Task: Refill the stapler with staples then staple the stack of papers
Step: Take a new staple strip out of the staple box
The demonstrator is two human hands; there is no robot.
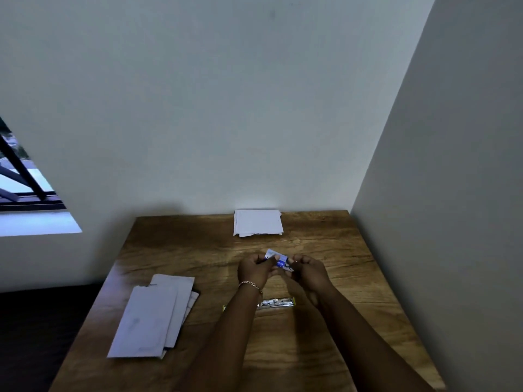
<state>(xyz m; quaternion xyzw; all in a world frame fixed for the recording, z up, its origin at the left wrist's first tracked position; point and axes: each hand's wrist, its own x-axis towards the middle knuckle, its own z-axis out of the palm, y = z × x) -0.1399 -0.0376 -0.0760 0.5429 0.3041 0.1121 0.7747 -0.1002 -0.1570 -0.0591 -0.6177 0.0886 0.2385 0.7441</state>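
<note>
So, snapshot:
left hand (254, 267): centre of frame, above the surface, fingers curled, pinching the left end of the staple box (276, 258); chain bracelet (251, 286) on the wrist
right hand (308, 271): just right of the left one, fingers curled on the box's right end
staple box: small, white and blue, held between both hands, clear of the surface, tilted down to the right
stapler (276, 303): shiny metal with yellow ends, lying on the surface below the hands, partly hidden by the left forearm
stack of papers (258, 222): white, upper centre of the surface (325, 349), at the far edge by the wall
envelopes (154, 315): white, overlapping pile, lower left of the surface, well apart from the stapler
window (19, 176): left edge of frame, dark bars
</note>
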